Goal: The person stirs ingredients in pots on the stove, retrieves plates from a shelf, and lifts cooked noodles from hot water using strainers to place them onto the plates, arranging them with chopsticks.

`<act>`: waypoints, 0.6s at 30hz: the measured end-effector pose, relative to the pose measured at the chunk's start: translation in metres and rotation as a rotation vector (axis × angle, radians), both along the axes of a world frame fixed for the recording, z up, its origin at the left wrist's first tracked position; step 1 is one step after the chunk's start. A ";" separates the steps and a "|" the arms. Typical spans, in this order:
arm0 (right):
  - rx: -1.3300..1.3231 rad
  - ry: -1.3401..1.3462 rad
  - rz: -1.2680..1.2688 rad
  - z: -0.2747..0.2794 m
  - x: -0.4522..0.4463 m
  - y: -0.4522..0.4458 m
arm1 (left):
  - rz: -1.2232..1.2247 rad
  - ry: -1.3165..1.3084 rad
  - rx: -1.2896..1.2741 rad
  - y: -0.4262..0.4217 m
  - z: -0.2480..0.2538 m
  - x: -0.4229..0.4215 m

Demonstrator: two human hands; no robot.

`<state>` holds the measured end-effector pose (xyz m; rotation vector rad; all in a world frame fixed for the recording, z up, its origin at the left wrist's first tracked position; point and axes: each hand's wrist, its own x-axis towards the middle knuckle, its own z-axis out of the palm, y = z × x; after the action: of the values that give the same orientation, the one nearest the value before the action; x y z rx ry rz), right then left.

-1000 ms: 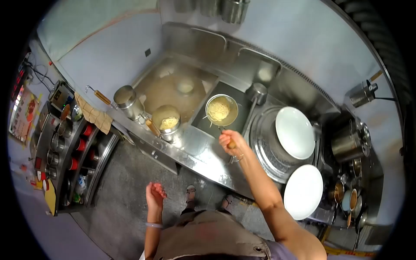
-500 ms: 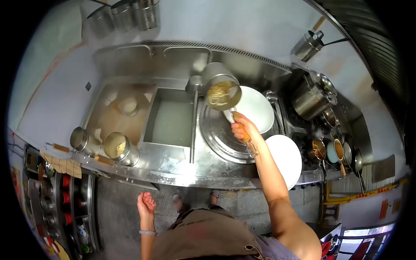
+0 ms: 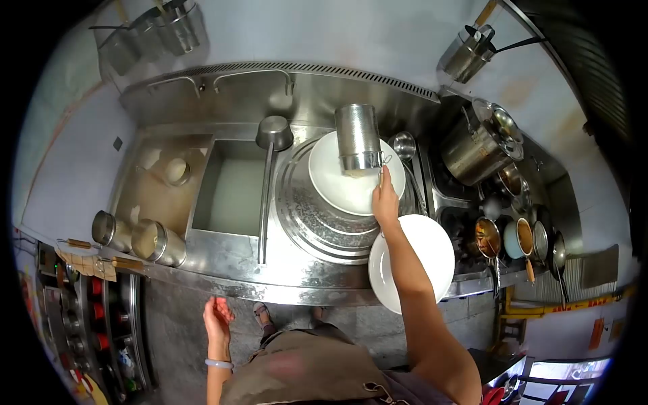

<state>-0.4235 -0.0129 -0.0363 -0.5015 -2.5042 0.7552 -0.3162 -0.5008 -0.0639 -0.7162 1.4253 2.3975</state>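
Note:
My right hand (image 3: 385,199) is closed round the handle of a metal noodle strainer (image 3: 358,133). The strainer is tipped mouth-down over the upper white plate (image 3: 329,177), and a little of the pale noodles (image 3: 356,173) shows at its rim. This plate rests on a round ridged metal lid (image 3: 297,216). A second white plate (image 3: 432,255) lies nearer the counter edge, partly under my right forearm. My left hand (image 3: 218,316) hangs in front of the counter, fingers loosely curled, with nothing seen in it.
Two strainers (image 3: 164,244) stand at the left by a vat of cloudy water (image 3: 148,202). Beside it is a water-filled basin (image 3: 233,192), with a long-handled ladle (image 3: 275,133) across its right edge. A big pot (image 3: 466,152) and several pans (image 3: 487,237) are on the right.
The strainer went from above the basin to the upper plate and turned mouth-down. My right hand moved with it. The view shifted right. My left hand stays low.

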 end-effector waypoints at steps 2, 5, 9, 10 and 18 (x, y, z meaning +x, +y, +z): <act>0.030 0.068 -0.027 -0.005 -0.012 0.006 | 0.016 0.024 0.023 0.015 0.006 0.000; 0.033 0.115 -0.041 -0.027 -0.029 0.019 | -0.025 0.130 -0.070 0.044 0.020 -0.004; -0.083 0.142 -0.095 -0.018 -0.028 0.021 | -0.190 0.313 -0.230 0.088 0.033 -0.038; -0.130 0.156 -0.106 -0.015 -0.027 0.023 | -0.235 0.384 -0.275 0.104 0.038 -0.053; -0.249 0.408 -0.037 0.021 -0.027 0.041 | -0.602 0.750 -0.157 0.265 0.114 -0.214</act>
<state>-0.4506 0.0279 -0.0154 -0.4255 -2.0325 1.0457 -0.5299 -0.2358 0.0499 0.6047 1.7562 2.1253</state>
